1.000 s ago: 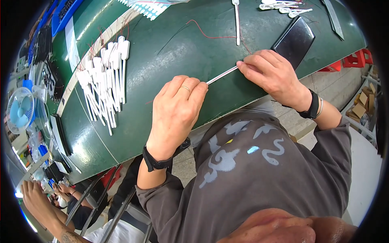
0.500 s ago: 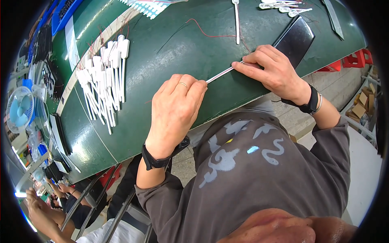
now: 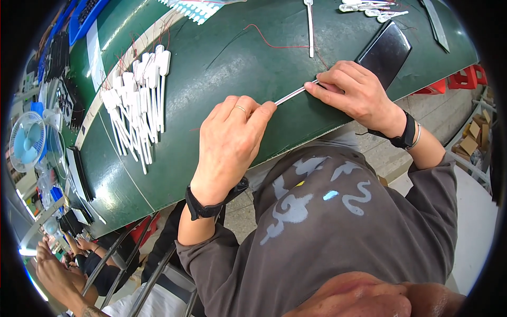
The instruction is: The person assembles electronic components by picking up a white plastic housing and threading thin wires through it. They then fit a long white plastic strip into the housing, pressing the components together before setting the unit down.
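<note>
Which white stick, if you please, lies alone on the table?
The lone stick at top centre; the held stick is between left hand and right hand; others lie in the left pile or upper-right group.

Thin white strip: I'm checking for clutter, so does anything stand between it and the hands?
Nothing visible does: the left hand and right hand each hold the strip, its middle uncovered between them.
</note>
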The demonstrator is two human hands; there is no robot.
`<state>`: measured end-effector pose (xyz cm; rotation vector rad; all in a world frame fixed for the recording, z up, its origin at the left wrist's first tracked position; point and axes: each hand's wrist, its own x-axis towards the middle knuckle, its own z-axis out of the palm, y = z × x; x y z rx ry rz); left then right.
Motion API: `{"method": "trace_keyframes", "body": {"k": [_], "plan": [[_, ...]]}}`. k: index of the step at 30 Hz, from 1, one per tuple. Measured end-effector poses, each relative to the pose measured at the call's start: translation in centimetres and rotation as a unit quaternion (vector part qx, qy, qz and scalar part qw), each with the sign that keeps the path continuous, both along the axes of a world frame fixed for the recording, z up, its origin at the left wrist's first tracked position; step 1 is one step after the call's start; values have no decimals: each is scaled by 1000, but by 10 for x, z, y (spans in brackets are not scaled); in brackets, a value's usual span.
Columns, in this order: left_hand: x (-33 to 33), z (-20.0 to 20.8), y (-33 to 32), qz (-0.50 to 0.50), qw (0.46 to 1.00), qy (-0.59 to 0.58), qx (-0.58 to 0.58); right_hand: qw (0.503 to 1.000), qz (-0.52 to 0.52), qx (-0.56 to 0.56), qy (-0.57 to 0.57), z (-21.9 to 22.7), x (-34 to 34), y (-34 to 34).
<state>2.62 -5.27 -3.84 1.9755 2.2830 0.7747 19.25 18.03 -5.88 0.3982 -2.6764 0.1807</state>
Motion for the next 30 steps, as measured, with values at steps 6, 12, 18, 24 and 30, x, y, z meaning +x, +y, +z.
{"method": "trace_keyframes", "body": {"k": [6, 12, 18, 24, 30], "plan": [[0, 0, 0, -9, 999, 27, -19, 1000, -7, -4, -2, 1, 0, -2], [1, 1, -1, -13, 999, 26, -29, 1000, -12, -7, 3, 2, -3, -7], [1, 2, 0, -23, 999, 28, -37, 999, -31, -13, -29, 5, -1, -21], [0, 4, 0, -14, 999, 20, -40, 998, -21, -22, -51, 8, -2, -23], [0, -3, -2, -7, 1000, 14, -19, 997, -30, -54, -41, 2, -7, -38]]}}
